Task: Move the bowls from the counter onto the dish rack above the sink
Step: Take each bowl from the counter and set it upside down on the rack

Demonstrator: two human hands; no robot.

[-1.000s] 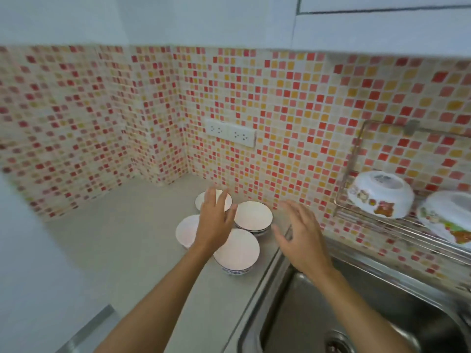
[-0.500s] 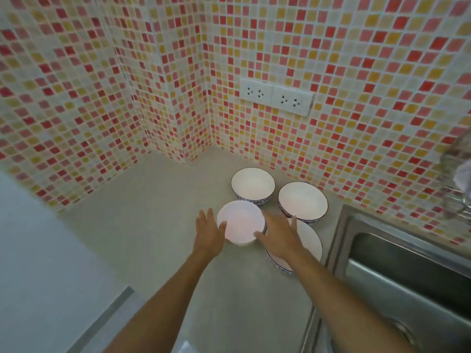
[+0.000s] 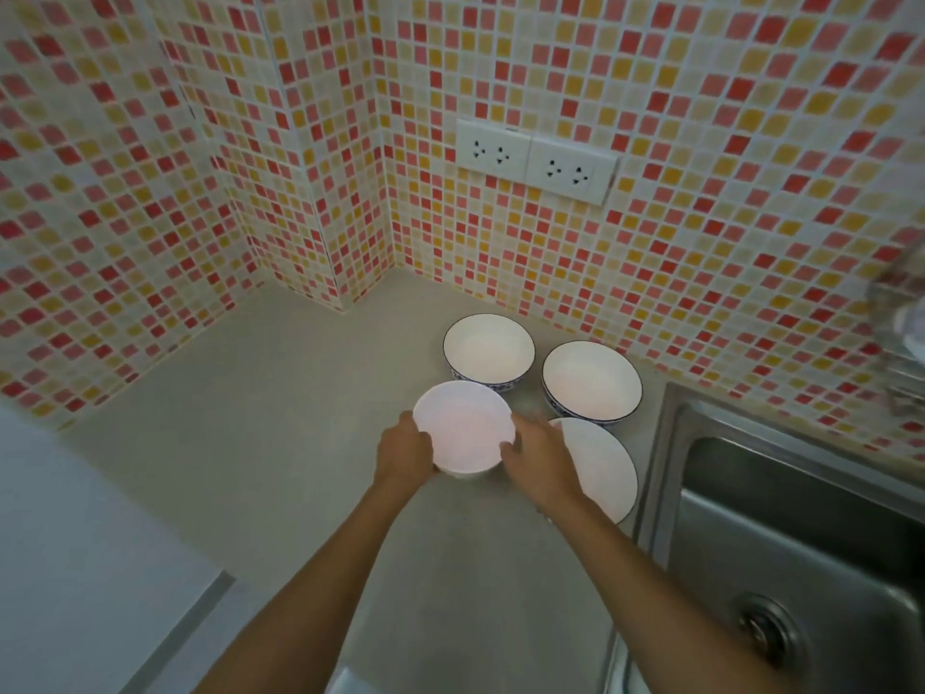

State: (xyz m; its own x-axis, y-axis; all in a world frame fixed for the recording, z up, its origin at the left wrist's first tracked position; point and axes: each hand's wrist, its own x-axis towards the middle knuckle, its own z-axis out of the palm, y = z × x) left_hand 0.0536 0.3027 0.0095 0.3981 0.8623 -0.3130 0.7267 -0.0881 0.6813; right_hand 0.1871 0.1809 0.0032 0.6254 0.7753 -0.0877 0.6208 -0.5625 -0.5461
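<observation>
Several white bowls stand on the grey counter (image 3: 280, 443) near the tiled wall. The plain white bowl (image 3: 463, 427) is nearest me. My left hand (image 3: 404, 452) grips its left rim and my right hand (image 3: 538, 455) grips its right rim. Behind it stand two dark-rimmed bowls, one at the back (image 3: 488, 350) and one to its right (image 3: 590, 380). A third dark-rimmed bowl (image 3: 603, 465) lies partly under my right hand, beside the sink. Only a blurred corner of the dish rack (image 3: 901, 338) shows at the right edge.
The steel sink (image 3: 801, 533) with its drain (image 3: 763, 631) lies to the right of the counter. A double wall socket (image 3: 535, 160) sits on the tiled wall above the bowls. A white surface (image 3: 75, 568) borders the counter at the lower left.
Both hands have closed in on the plain white bowl, from hovering beside it to gripping its two sides. The view has tilted down and left, so the rack's bowls left the frame.
</observation>
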